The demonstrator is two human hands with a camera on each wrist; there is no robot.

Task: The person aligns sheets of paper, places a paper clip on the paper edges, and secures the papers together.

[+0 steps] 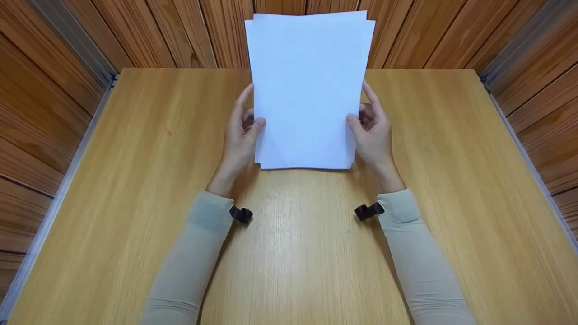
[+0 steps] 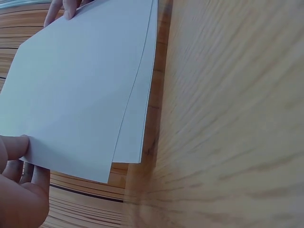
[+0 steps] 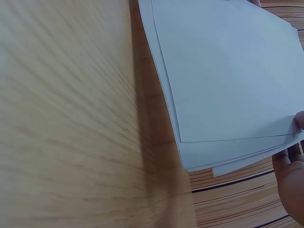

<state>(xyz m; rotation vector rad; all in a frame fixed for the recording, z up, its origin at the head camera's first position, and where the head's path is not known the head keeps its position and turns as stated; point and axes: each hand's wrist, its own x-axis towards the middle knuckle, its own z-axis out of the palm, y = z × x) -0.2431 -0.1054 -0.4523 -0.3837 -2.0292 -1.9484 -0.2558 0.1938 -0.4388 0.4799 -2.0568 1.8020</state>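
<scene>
A small stack of white paper sheets (image 1: 309,85) is held up above the table, its top end in front of the back wall. The sheets are not squared: corners of lower sheets stick out past the top one. My left hand (image 1: 240,131) grips the left edge, thumb on the front and fingers behind. On the opposite edge my right hand (image 1: 375,131) pinches the stack the same way. Both wrist views show the paper's lower edge, with sheets (image 2: 71,95) fanned slightly apart; in the right wrist view several layers (image 3: 228,80) show at the corner.
The wooden table (image 1: 289,253) spreads beneath the hands. Wood-plank walls (image 1: 171,31) stand at the back and both sides, with metal rails (image 1: 58,189) along the table's side edges. A black wrist camera (image 1: 241,215) sits on each sleeve cuff.
</scene>
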